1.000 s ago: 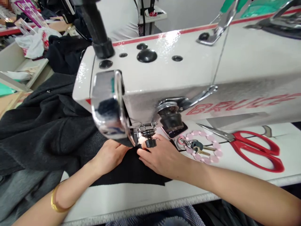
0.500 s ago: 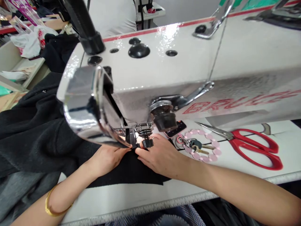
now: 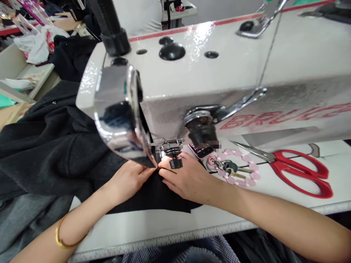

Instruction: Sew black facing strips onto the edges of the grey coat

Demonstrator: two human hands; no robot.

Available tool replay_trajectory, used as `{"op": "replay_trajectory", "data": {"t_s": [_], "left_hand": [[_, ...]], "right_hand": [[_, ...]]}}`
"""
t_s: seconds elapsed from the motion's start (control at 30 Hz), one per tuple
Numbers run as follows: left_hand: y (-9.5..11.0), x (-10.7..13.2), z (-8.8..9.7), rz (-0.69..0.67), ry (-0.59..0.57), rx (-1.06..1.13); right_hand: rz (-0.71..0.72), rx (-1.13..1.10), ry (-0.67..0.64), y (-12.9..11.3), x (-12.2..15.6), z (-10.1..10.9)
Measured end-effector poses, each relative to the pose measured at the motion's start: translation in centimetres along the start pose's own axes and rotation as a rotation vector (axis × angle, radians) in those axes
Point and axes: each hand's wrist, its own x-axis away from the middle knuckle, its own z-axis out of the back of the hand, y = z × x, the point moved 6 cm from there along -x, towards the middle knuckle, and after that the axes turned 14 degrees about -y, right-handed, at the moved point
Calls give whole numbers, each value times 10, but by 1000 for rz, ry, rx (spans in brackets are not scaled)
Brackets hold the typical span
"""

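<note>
A white sewing machine [image 3: 170,80] with a chrome cover spans the view, its head above my hands. Black fabric [image 3: 148,199] lies beneath, and the needle area is mostly hidden behind the cover and a tension knob. My left hand [image 3: 127,180] is closed on the fabric, thumb and fingers pinched at its edge just in front of the needle area. Close beside it, my right hand [image 3: 183,177] has its fingers bent and pressed together on the same fabric; the fingertips are partly covered by the knob. The fingertips of both hands nearly meet.
Right of my right hand lie a phone [image 3: 201,150], keys on a pink beaded ring [image 3: 231,168] and red-handled scissors [image 3: 298,170]. Dark cloth [image 3: 55,146] is heaped at left. A measuring tape [image 3: 170,235] runs along the table's front edge. A person in white [image 3: 137,16] is behind the machine.
The camera view has shifted slightly, so the machine appears further right. My hands have drawn a little closer together at the fabric, fingers still gripping it.
</note>
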Motion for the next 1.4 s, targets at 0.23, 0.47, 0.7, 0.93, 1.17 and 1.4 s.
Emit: {"op": "replay_trajectory", "data": {"t_s": [0.23,0.47,0.7,0.93,1.17,1.4], "left_hand": [[-5,4,-3,-14,18,-10],[3,-4,-5,63,-36,107],[3,-1,-5,-36,16,16],[-5,-5,5,-103,137,-151],[-6,-15,17,-96,178,-224],[-8,-17,15,-82,152,-207]], "right_hand": [[-20,-25,-23,3,-1,-2],[3,-7,14,1,0,0],[12,21,3,0,-1,0],[-69,36,28,10,-7,4],[-116,20,63,17,-11,2],[-122,28,30,11,-6,-1]]}}
